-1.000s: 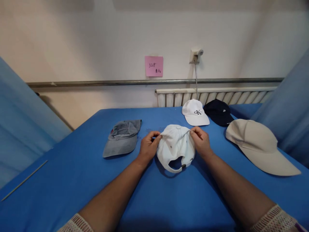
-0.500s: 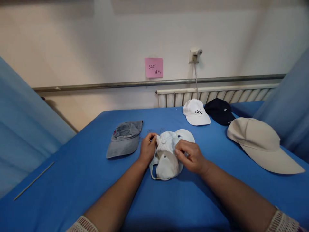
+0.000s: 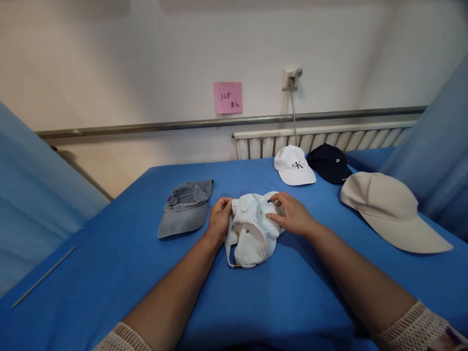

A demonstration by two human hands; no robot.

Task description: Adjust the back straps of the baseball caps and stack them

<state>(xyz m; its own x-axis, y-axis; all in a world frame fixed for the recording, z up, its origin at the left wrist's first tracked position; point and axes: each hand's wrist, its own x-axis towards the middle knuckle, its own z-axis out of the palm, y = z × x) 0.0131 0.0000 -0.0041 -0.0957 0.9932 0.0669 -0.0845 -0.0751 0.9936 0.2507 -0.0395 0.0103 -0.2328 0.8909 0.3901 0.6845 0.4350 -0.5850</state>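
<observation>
A pale, whitish baseball cap (image 3: 252,243) with a small dark emblem lies crumpled on the blue-covered surface, its brim facing away to the right and its back strap loop facing me. My left hand (image 3: 219,219) pinches the cap's left edge between thumb and fingers. Over the front panel near the brim, my right hand (image 3: 294,214) has thumb and forefinger spread apart, the fingertips resting on the fabric. To the left of my left hand sits a grey cap (image 3: 186,209), its brim toward me.
Farther back are a white cap with black letters (image 3: 294,165) and a navy cap (image 3: 329,163). A beige long-brimmed cap (image 3: 395,209) lies at right, a thin stick (image 3: 44,277) at left. Behind run a radiator (image 3: 321,139) and a metal rail (image 3: 164,126); curtains hang both sides.
My right hand has shifted up toward the brim, its pinch opening into spread fingers. The pale cap's crown looks less folded. My left hand keeps its hold.
</observation>
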